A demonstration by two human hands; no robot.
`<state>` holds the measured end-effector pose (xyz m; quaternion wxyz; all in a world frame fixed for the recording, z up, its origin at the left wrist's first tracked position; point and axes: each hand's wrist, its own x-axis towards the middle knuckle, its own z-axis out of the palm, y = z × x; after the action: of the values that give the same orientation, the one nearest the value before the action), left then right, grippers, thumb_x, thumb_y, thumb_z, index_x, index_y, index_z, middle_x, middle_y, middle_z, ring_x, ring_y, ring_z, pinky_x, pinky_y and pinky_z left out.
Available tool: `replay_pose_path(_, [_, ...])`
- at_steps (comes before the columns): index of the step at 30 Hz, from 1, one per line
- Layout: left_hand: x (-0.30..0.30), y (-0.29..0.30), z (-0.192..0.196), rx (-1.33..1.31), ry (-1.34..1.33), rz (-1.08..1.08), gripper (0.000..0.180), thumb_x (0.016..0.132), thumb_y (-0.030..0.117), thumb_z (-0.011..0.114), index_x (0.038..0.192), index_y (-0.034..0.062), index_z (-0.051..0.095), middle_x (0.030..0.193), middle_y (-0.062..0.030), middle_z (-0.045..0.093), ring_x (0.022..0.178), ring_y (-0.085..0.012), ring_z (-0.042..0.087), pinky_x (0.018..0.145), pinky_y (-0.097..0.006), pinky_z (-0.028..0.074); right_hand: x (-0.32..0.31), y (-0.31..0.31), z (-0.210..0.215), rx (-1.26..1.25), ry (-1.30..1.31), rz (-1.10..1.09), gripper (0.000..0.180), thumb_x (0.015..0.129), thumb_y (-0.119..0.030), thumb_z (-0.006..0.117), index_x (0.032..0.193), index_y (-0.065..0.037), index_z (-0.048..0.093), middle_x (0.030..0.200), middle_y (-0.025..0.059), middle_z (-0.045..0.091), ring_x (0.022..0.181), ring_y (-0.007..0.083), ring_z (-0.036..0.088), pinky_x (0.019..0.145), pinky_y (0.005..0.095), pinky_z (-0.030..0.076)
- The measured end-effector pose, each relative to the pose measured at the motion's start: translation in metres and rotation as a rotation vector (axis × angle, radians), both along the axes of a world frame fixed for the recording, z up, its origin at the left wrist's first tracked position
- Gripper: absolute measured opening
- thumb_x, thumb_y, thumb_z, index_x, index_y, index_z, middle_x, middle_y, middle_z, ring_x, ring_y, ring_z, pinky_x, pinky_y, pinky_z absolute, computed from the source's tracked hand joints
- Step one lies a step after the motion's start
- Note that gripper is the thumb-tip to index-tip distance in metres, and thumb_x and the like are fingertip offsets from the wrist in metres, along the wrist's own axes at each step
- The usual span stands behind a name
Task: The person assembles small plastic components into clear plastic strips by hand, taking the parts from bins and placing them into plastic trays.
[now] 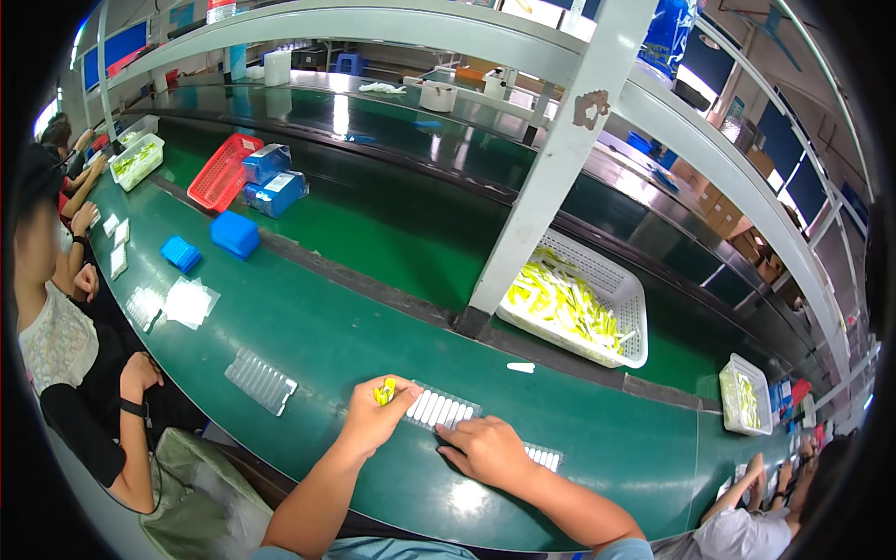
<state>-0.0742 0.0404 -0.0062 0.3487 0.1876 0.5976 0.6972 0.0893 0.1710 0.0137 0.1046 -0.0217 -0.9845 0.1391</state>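
Observation:
My left hand is closed around several small yellow-and-white sticks, whose ends poke out above the fingers. Right beside it on the green table lies a clear plastic tray with a row of white sticks in its slots. At that tray's near right edge rests my right hand, fingers bent and apart, holding nothing that I can see. Partly behind my right wrist is a second tray of white sticks. To the left sits a clear slotted tray, and one loose stick lies farther off.
Beyond a metal post stands a white basket of yellow-and-white pieces. Blue blocks, clear sheets and a red basket are to the left. Another white basket stands right. People sit at both sides.

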Motion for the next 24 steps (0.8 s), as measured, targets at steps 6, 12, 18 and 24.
replay_pose_path(6, [-0.002,-0.008,0.006,-0.167,0.389,-0.095,0.013,0.088,0.008,0.073,0.099,0.0017,0.071,0.061,0.0043,0.056,0.056,-0.0037,0.049,0.052,-0.024,0.039,0.016,0.019,0.026,-0.110,0.024,-0.051,0.043,0.083,-0.032,0.076,0.118,-0.008,0.068,0.093,0.0080,0.066,0.087,0.0272,0.063,0.078,0.0401,0.048])
replay_pose_path(12, [0.000,-0.003,0.009,-0.332,0.774,0.088,0.021,0.085,0.018,0.073,0.104,0.0090,0.071,0.078,-0.0183,0.069,0.073,-0.0384,0.068,0.067,-0.041,0.053,0.086,0.048,0.052,-0.095,-0.152,-0.301,0.083,0.071,-0.048,0.085,0.135,-0.003,0.055,0.124,0.0164,0.059,0.111,0.0355,0.055,0.096,0.0420,0.044])
replay_pose_path(18, [-0.021,-0.027,0.022,-0.469,0.875,0.209,0.022,0.089,0.019,0.071,0.105,0.0035,0.069,0.085,-0.0184,0.070,0.074,-0.0346,0.066,0.072,-0.037,0.052,0.149,0.062,0.018,-0.269,-0.275,-0.394,0.073,0.066,-0.037,0.091,0.126,-0.007,0.065,0.117,0.0143,0.061,0.112,0.0348,0.056,0.100,0.0401,0.046])
replay_pose_path(24, [-0.094,-0.130,-0.005,-1.022,1.054,0.426,0.052,0.084,0.024,0.075,0.127,-0.0016,0.063,0.106,-0.0265,0.069,0.097,-0.0446,0.066,0.082,-0.048,0.051,0.166,0.064,0.002,-0.228,0.026,-0.440,0.067,0.068,-0.038,0.090,0.121,-0.004,0.068,0.113,0.0115,0.065,0.106,0.0316,0.058,0.096,0.0391,0.047])
